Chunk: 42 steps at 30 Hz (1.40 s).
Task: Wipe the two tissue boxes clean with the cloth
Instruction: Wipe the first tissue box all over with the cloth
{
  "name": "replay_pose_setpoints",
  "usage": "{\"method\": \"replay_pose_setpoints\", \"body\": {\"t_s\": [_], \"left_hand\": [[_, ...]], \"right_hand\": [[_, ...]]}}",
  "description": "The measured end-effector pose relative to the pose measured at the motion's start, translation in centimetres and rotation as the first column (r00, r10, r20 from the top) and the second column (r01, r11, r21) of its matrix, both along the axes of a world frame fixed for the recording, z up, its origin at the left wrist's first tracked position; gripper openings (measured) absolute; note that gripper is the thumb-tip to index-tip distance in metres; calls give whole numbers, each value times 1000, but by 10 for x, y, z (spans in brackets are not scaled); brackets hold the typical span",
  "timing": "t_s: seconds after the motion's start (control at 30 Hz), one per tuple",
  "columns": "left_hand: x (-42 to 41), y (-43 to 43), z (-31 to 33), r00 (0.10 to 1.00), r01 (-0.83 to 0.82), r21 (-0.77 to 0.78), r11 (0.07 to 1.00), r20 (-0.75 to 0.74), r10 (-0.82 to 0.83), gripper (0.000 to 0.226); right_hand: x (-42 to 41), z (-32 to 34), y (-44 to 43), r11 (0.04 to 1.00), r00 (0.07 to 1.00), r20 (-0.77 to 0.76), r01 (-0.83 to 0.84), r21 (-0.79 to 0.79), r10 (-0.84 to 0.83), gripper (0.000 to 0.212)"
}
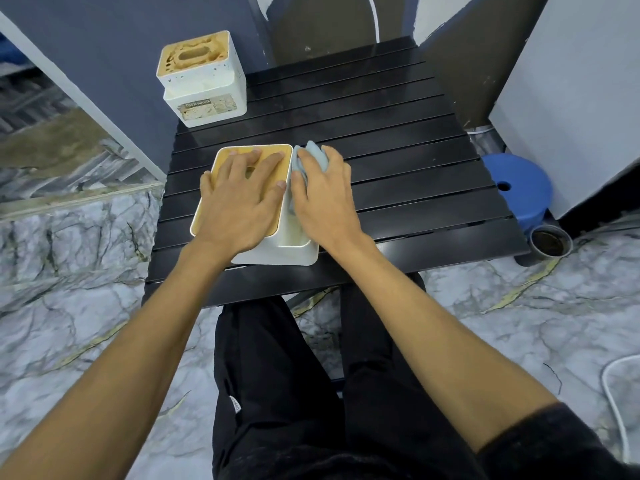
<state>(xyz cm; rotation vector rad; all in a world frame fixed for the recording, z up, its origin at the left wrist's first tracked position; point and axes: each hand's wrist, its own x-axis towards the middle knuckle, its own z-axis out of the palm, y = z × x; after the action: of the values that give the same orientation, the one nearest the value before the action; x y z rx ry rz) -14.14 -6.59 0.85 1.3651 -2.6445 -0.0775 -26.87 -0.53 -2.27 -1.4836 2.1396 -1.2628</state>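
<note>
A white tissue box with a wooden lid (287, 244) stands near the front edge of the black slatted table (415, 174). My left hand (242, 195) lies flat on its lid, fingers spread, pressing it down. My right hand (322, 192) holds a light blue cloth (313, 155) bunched against the box's right side wall. A second white tissue box (204, 81), its wooden lid and front label smeared with brownish dirt, stands at the table's far left corner, apart from both hands.
A blue plastic stool (519, 188) and a small metal cup (550, 242) stand on the marble floor right of the table. A grey wall runs along the left. My legs in black trousers are under the front edge.
</note>
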Motion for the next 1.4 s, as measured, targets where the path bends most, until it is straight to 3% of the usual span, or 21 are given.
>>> {"method": "replay_pose_setpoints", "body": {"t_s": [0.17,0.37,0.63,0.93,1.07,1.23,1.4], "left_hand": [[1,0,-1,1000,16,1,1000,21,-16,60],[2,-2,0,999,31,26,999,11,-31,58],[5,-9,1,998,61,45,997,12,-62,57],[8,-24,10,963,250,95,964,80,-258,68],[2,-26,16,955,240,93,966,154,-252,52],[-11,-21,16,976,216,273,937,-44,-212,47],[-10,-22,10,951,309,279,909,-118,-287,56]], "right_hand": [[21,-9,25,999,1000,-19,12,-50,-13,39],[1,-6,-7,1000,1000,-14,27,0,-27,41],[-18,-3,-17,999,996,-76,-52,12,53,38],[-51,17,-4,999,990,-136,-47,-25,43,35],[-74,12,18,1000,981,-191,7,-9,-9,35],[-81,-15,46,993,956,-290,-9,116,42,33],[-69,-38,59,967,899,-427,18,253,95,38]]}}
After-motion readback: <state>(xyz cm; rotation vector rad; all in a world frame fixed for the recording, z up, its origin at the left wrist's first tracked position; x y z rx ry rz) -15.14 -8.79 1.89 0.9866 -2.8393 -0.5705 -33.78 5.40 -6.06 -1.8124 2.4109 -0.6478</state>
